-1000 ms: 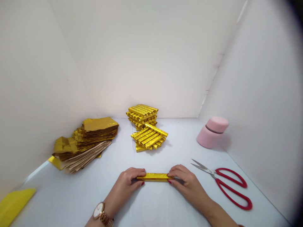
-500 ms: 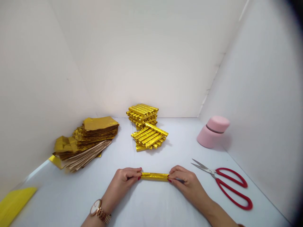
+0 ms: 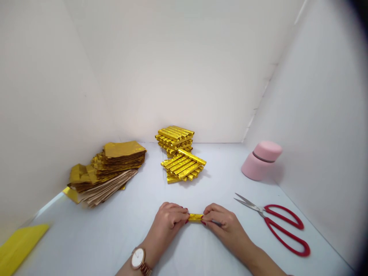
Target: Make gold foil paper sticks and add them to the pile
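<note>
The gold strip (image 3: 196, 217) lies directly between the hands, its long axis running from left hand (image 3: 170, 219) to right hand (image 3: 222, 221), neither clearly nearer. Each has thumb and fingers pinched closed on it (only a short middle stretch shows), with stacked gold sticks (image 3: 184, 168) beyond both on the desk (image 3: 218, 180).

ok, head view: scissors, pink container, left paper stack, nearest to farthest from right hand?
1. Scissors: just right of the right hand.
2. Pink container: right side, farther back.
3. Paper stack: left side, toward the back.
</note>
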`<action>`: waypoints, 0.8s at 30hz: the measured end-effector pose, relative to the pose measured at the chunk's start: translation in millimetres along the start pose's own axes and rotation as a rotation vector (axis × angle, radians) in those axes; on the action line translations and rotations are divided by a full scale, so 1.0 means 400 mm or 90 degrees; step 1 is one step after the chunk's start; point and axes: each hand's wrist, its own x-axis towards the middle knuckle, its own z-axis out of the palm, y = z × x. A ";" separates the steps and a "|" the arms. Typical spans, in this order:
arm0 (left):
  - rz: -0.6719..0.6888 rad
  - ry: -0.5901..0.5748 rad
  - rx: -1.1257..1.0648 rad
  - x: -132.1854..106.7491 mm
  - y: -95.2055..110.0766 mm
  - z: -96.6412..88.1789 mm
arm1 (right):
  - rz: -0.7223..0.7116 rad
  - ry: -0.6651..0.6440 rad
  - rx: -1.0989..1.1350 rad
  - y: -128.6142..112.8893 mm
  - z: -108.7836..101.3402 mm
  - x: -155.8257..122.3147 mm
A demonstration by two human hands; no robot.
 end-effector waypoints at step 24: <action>-0.137 -0.065 -0.075 -0.029 -0.053 -0.084 | 0.024 0.024 -0.036 0.012 0.000 0.005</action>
